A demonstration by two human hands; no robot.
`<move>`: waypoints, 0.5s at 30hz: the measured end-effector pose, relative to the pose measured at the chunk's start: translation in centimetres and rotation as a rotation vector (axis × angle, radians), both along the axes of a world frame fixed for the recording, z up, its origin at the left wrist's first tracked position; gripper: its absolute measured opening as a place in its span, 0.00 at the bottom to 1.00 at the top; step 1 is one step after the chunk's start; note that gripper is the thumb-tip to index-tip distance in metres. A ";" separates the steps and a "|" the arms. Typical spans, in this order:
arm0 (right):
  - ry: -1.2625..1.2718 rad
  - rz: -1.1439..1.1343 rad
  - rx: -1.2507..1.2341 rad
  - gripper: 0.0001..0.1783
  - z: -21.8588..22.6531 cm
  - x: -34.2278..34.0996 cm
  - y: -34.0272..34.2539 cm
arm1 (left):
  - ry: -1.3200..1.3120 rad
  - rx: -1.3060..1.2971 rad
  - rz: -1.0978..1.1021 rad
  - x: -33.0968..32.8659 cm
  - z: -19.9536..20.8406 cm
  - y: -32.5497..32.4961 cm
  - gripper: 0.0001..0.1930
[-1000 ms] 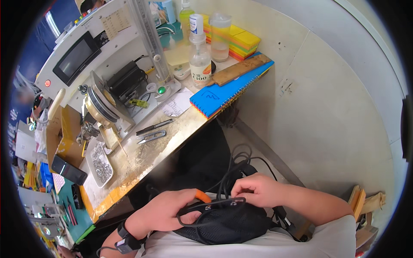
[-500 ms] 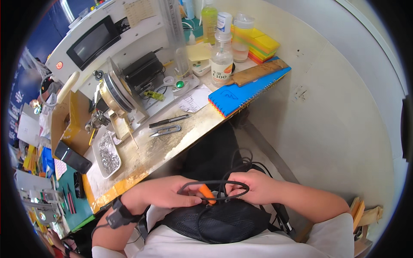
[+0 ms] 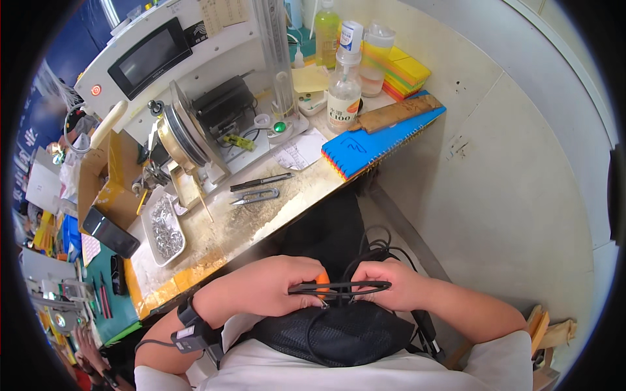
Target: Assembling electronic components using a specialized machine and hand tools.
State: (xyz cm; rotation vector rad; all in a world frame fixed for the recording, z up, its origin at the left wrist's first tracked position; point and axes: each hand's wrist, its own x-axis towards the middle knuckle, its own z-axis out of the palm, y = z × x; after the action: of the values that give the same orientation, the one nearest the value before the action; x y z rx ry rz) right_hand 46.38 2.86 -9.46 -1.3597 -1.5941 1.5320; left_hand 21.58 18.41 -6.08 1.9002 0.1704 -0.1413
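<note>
My left hand (image 3: 283, 281) is closed, fingers pinched around a small orange piece (image 3: 322, 278) and a coiled black cable (image 3: 339, 287). Opposite it, my right hand (image 3: 396, 285) is closed on the other side of the same cable. The loop spans between both hands, seen nearly edge-on. Just below them, a black mesh item (image 3: 339, 335) lies on my lap, with one cable strand running down over it. More black cable (image 3: 385, 244) hangs in loops beyond my right hand. My fingers partly hide the orange piece, so its kind is unclear.
On the worn bench lie thread snips (image 3: 255, 196), a black pen-like tool (image 3: 262, 181) and a white tray (image 3: 180, 253) of small metal parts. A machine with a round wheel (image 3: 182, 140) stands behind. Blue sheets (image 3: 358, 151) and a bottle (image 3: 342, 104) are at the right.
My left hand has turned and closed more tightly over the orange piece, which now stands more upright. The cable loop has flattened between my hands. The whole view has shifted slightly.
</note>
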 end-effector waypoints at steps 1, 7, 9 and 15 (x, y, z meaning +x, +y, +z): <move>0.008 -0.008 0.000 0.09 -0.1 0.1 0.0 | 0.002 0.092 0.082 -0.1 0.2 -0.3 0.09; 0.042 -0.036 -0.007 0.08 -1.0 -0.1 -0.3 | -0.056 0.208 0.138 0.5 0.5 -0.9 0.11; 0.011 -0.036 -0.035 0.08 -1.3 -0.1 -0.3 | -0.077 0.231 0.144 1.1 0.0 -1.1 0.11; 0.046 0.061 -0.066 0.08 -1.2 1.1 0.2 | -0.107 0.273 0.197 1.4 -0.6 -1.9 0.11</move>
State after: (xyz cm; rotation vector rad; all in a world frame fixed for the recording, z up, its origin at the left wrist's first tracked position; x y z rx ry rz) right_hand 47.52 3.08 -10.66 -1.3127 -1.5829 1.6530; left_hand 22.98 16.49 -6.66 2.1432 0.3161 0.1228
